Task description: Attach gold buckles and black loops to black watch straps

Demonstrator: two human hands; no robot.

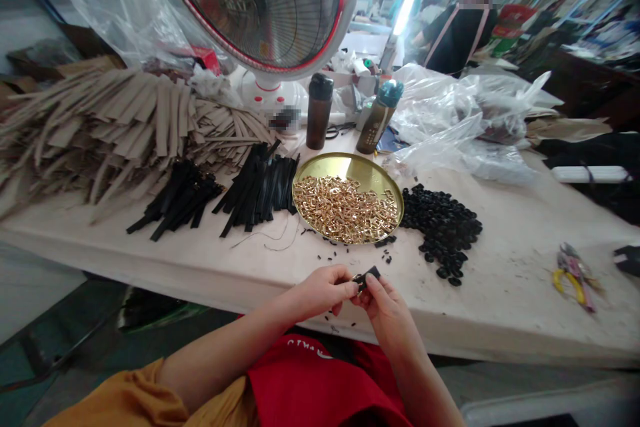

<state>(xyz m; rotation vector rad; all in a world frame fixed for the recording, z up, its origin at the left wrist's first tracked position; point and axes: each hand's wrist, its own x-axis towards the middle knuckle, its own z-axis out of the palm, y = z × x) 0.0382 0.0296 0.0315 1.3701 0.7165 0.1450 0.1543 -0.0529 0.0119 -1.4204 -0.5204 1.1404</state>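
Note:
Close to the table's front edge, my left hand and my right hand meet, both closed on a short black strap. A glint of gold metal shows at the strap's left end, by my left fingertips; its shape is mostly hidden. Just beyond my hands stands a round gold tray heaped with small gold buckles. Left of it lie a stack of black straps and a bundle of black straps with gold metal at their ends. A pile of small black round pieces spreads to the right.
A large fan stands behind, beside a dark bottle and a teal-capped bottle. Beige strips fill the left side. Clear plastic bags lie back right, yellow-handled pliers far right. Another person is in the background.

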